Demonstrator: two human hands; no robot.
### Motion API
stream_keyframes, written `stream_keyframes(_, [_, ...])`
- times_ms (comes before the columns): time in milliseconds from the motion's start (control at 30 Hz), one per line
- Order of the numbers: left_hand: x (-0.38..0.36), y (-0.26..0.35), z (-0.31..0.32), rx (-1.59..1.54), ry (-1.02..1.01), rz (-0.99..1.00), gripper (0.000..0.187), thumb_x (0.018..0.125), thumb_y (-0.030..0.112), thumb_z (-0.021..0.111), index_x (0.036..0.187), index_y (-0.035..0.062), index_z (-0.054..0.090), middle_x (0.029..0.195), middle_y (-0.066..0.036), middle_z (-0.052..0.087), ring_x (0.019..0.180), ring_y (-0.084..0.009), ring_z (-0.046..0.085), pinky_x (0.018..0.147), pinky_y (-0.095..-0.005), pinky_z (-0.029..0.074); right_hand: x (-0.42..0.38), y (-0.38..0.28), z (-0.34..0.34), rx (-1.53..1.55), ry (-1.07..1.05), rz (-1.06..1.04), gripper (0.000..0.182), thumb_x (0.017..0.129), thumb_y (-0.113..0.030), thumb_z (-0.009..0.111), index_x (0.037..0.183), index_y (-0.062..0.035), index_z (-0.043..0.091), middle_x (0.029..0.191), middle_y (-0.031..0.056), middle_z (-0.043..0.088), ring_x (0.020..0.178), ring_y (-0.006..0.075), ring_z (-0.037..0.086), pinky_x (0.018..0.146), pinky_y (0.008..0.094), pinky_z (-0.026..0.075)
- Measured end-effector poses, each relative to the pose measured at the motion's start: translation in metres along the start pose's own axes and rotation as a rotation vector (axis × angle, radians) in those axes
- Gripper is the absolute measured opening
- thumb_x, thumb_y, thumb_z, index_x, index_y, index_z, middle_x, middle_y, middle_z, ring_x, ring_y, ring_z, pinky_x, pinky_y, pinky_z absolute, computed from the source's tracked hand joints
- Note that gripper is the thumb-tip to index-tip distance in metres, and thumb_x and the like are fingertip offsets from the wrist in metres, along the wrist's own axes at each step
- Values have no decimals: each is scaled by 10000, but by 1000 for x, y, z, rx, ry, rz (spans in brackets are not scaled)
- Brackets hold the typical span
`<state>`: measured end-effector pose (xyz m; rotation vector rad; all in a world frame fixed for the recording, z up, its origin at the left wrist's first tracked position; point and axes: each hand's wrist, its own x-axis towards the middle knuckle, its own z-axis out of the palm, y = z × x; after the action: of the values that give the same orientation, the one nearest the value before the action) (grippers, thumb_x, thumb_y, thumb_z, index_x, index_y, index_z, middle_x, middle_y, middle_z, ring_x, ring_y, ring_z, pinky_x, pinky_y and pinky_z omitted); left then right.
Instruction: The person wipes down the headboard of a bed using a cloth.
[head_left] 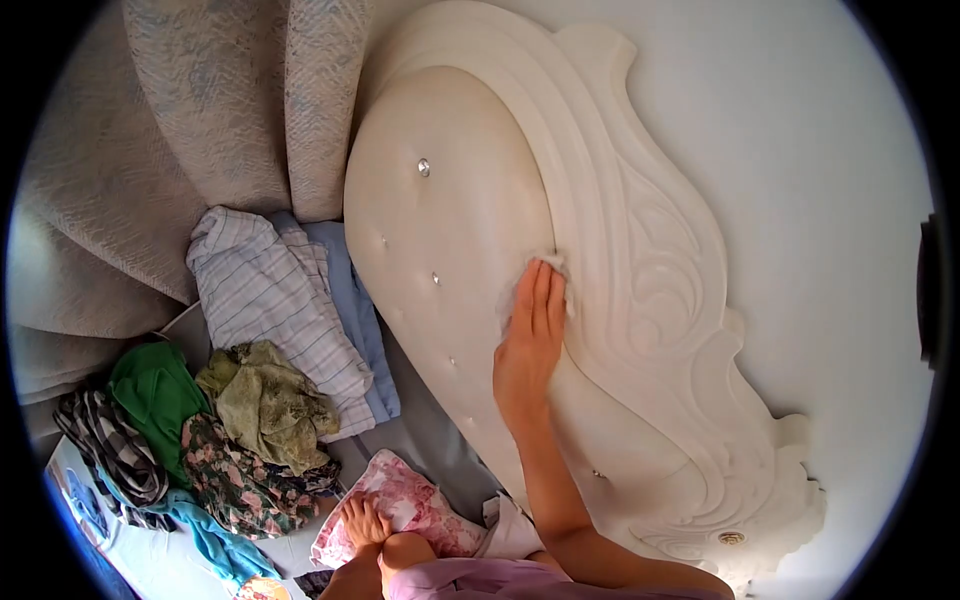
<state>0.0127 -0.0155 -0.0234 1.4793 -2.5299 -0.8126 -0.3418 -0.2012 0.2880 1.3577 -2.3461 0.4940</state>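
My right hand (530,340) reaches up to the cream padded headboard (470,130), its fingers together over a crumpled white cloth (552,262). The cloth is pressed against the pad beside the carved frame (650,240); part of it is hidden under my fingers. Lower down, my left hand (365,522) lies with fingers apart on a pink and white floral pillow (415,500), next to my knee (405,550). Nothing shows in its grip. Shiny buttons (424,167) dot the padding.
Folded shirts, one white and checked (275,300), lie on the bed left of the headboard. Several clothes are heaped nearby, including a green garment (155,395) and a turquoise one (215,540). Thick patterned curtains (200,90) hang at upper left, and a pale wall (800,200) stands on the right.
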Motion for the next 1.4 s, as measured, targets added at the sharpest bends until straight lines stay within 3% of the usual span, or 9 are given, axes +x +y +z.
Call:
stream_keyframes(167, [-5, -4, 5, -17, 24, 8, 496, 741, 385, 498, 1137, 92, 561, 1161, -196, 509, 1040, -411, 475, 933, -541, 352, 84, -21, 7, 20, 149, -134, 580, 826, 121, 489, 1396, 63, 404, 1385, 228, 469, 1264, 387, 452, 1015, 415, 408])
stream_keyframes(333, [-4, 1, -1, -142, -41, -15, 529, 764, 390, 492, 1161, 47, 559, 1171, -276, 497, 1080, -474, 463, 984, -581, 328, 132, -46, -14, -202, -38, -126, 508, 848, 85, 502, 1354, 64, 458, 1311, 203, 550, 1163, 345, 542, 929, 359, 480])
stream_keyframes(600, [-1, -2, 3, -101, -71, -27, 521, 745, 368, 514, 1153, 49, 574, 1156, -284, 492, 1076, -466, 451, 984, -572, 329, 56, 0, -14, 77, 40, -145, 554, 845, 79, 487, 1394, 31, 436, 1358, 201, 529, 1264, 329, 508, 1026, 391, 426])
stream_keyframes(733, [5, 6, -3, -111, -61, -3, 514, 739, 349, 516, 1147, 41, 562, 1137, -278, 492, 1085, -458, 453, 987, -566, 330, 128, -8, -4, -133, 117, -478, 515, 872, 35, 490, 1383, 53, 424, 1370, 188, 515, 1268, 307, 500, 1060, 407, 381])
stream_keyframes(1033, [0, -1, 3, -52, 49, 30, 480, 761, 354, 513, 1160, 89, 551, 1187, -196, 505, 1060, -403, 479, 948, -529, 354, 104, -9, -5, -213, 73, -367, 490, 881, -2, 510, 1359, 72, 431, 1363, 220, 504, 1257, 316, 504, 1033, 403, 398])
stream_keyframes(1200, [-2, 1, 3, -154, -96, -56, 497, 761, 339, 497, 1148, 32, 545, 1185, -271, 490, 1104, -472, 452, 995, -583, 324, 211, -38, 37, -108, 156, -578, 411, 862, 8, 520, 1267, 76, 508, 1250, 219, 586, 1116, 331, 574, 955, 380, 454])
stream_keyframes(1233, [-6, -4, 14, -107, -73, -37, 497, 758, 341, 499, 1145, 32, 546, 1184, -270, 491, 1099, -468, 455, 990, -582, 325, 225, -49, 37, -164, 21, -575, 378, 871, 19, 502, 1245, 64, 526, 1236, 200, 601, 1105, 335, 585, 954, 382, 467])
stream_keyframes(1300, [-8, -10, 20, -56, -16, -8, 495, 753, 358, 503, 1118, 28, 555, 1183, -269, 491, 1081, -458, 461, 972, -583, 331, 222, -55, 33, -220, -110, -574, 349, 879, 31, 484, 1223, 52, 543, 1221, 181, 616, 1094, 339, 595, 954, 384, 479])
stream_keyframes(1400, [-2, 0, -2, -178, -50, -30, 507, 748, 373, 510, 1112, 24, 559, 1195, -267, 490, 1095, -454, 459, 970, -578, 333, 193, -33, 17, -183, 75, -488, 322, 837, 1, 557, 1153, 59, 583, 1131, 177, 648, 995, 320, 623, 920, 364, 480])
